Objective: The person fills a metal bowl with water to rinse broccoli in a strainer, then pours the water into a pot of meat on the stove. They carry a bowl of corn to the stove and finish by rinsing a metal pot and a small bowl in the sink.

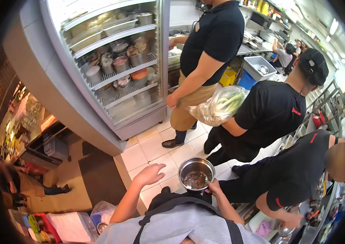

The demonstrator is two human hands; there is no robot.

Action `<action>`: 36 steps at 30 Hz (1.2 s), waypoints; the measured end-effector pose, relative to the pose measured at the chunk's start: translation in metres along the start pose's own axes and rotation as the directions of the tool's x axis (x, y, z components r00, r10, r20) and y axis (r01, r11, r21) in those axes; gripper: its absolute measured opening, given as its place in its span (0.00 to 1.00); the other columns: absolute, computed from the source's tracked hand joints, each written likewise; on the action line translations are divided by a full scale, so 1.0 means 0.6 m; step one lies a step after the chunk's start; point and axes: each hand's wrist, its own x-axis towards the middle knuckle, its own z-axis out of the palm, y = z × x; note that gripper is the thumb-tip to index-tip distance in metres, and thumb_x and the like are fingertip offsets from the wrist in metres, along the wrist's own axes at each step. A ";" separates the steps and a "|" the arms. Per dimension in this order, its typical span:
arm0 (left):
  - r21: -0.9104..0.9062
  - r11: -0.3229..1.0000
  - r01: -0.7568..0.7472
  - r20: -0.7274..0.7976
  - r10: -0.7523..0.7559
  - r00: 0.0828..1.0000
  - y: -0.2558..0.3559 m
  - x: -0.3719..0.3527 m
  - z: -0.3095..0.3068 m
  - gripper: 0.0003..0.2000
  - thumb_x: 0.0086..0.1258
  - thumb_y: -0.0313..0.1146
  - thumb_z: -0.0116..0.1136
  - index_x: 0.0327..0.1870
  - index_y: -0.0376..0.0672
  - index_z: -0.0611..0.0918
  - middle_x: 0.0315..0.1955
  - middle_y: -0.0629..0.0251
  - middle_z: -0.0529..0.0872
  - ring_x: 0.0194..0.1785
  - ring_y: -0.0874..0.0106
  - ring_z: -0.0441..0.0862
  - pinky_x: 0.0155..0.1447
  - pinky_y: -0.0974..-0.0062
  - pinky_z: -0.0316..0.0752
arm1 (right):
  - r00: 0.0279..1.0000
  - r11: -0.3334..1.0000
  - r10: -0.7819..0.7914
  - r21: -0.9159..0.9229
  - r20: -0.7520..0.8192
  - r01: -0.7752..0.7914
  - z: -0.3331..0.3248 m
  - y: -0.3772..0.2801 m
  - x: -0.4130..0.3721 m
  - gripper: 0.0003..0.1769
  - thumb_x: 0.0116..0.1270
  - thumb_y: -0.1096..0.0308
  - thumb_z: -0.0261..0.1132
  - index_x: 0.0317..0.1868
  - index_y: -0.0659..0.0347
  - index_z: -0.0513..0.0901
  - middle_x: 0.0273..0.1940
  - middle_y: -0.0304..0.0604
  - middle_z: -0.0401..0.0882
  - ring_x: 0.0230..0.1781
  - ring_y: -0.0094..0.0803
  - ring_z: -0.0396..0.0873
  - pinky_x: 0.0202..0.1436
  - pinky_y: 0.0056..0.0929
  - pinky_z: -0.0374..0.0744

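My right hand (213, 187) grips a round stainless steel pot (197, 166) by its near right rim. The pot is tipped so that its inside faces me, with some brownish residue or liquid at the bottom. To the left of the pot, my left hand (150, 175) is held out over the floor, fingers stretched and nothing in them. Ahead of that hand stands a glass-door fridge (140, 120) full of metal tubs and trays. A grey shirt with dark apron straps covers my body.
One person (213, 49) in a black shirt and tan apron stands by the fridge. Another (270, 110) carries a plastic bag of green vegetables (221, 105). At the right a third person (286, 171) bends over a counter. A red crate (50, 227) sits low at left.
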 end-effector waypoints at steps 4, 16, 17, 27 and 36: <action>-0.108 0.994 -0.012 0.120 0.025 0.992 0.024 0.116 -0.047 0.24 0.71 0.39 0.57 0.65 0.36 0.76 0.56 0.43 0.82 0.56 0.51 0.82 0.61 0.58 0.77 | 0.995 0.984 0.027 0.173 0.098 -0.044 0.004 -0.049 0.069 0.21 0.66 0.74 0.58 0.58 0.72 0.71 0.29 0.53 0.81 0.14 0.34 0.79 0.12 0.30 0.80; -0.072 0.945 0.320 0.074 -0.315 0.946 -0.045 0.262 -0.032 0.30 0.68 0.42 0.60 0.69 0.37 0.72 0.52 0.43 0.85 0.53 0.51 0.85 0.60 0.60 0.78 | 0.986 0.970 0.124 0.194 0.112 -0.144 -0.063 -0.210 0.343 0.22 0.62 0.74 0.59 0.53 0.78 0.64 0.29 0.56 0.79 0.13 0.36 0.79 0.11 0.32 0.81; -0.104 0.928 0.357 0.059 -0.352 0.934 -0.039 0.270 -0.039 0.33 0.67 0.42 0.60 0.71 0.37 0.68 0.54 0.42 0.84 0.54 0.50 0.84 0.60 0.60 0.77 | 0.987 0.971 0.119 0.196 0.108 -0.138 -0.079 -0.229 0.357 0.22 0.62 0.75 0.59 0.53 0.78 0.65 0.29 0.55 0.79 0.12 0.35 0.79 0.12 0.32 0.81; -0.713 0.532 0.456 -0.059 -0.694 0.717 -0.105 0.531 -0.032 0.39 0.63 0.37 0.64 0.75 0.39 0.61 0.53 0.46 0.84 0.45 0.63 0.87 0.46 0.68 0.80 | 0.999 0.975 -0.018 0.220 0.027 0.012 -0.277 -0.384 0.510 0.14 0.67 0.73 0.53 0.49 0.74 0.75 0.23 0.51 0.81 0.13 0.32 0.80 0.12 0.27 0.79; -0.942 0.220 0.252 -0.036 -0.816 0.577 -0.237 0.576 0.010 0.09 0.67 0.31 0.59 0.45 0.41 0.84 0.43 0.63 0.84 0.48 0.64 0.84 0.45 0.68 0.79 | 0.971 0.902 -0.080 0.398 -0.225 0.167 -0.471 -0.569 0.575 0.19 0.64 0.75 0.53 0.55 0.72 0.68 0.26 0.52 0.80 0.12 0.33 0.78 0.11 0.26 0.77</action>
